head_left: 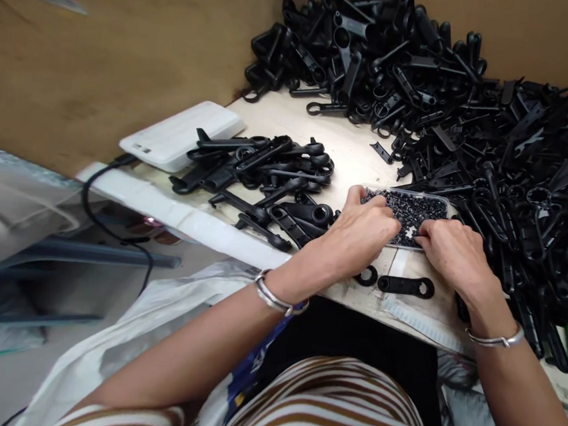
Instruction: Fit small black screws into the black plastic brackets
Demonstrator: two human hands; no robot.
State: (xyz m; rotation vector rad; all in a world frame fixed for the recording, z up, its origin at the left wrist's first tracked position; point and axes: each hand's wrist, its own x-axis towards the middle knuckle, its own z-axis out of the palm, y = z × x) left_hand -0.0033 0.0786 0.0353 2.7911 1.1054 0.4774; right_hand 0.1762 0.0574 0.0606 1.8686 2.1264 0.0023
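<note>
A clear plastic tray filled with tiny black parts stands in front of me. My left hand is closed over its left end, fingers curled down; its fingertips are hidden. At the tray's front right, my right hand is closed in a pinch among the tiny parts, and whatever it holds is too small to make out. A pale bare patch shows between the hands. Just below the tray lies a flat black handle-like piece with a ring at one end. Beside it is a black ring end, partly covered by my left forearm.
Large heaps of black plastic pieces fill the back and right. A smaller pile lies left of the tray, near a white box with a black cable. Cardboard walls bound the table; its front edge has white covering.
</note>
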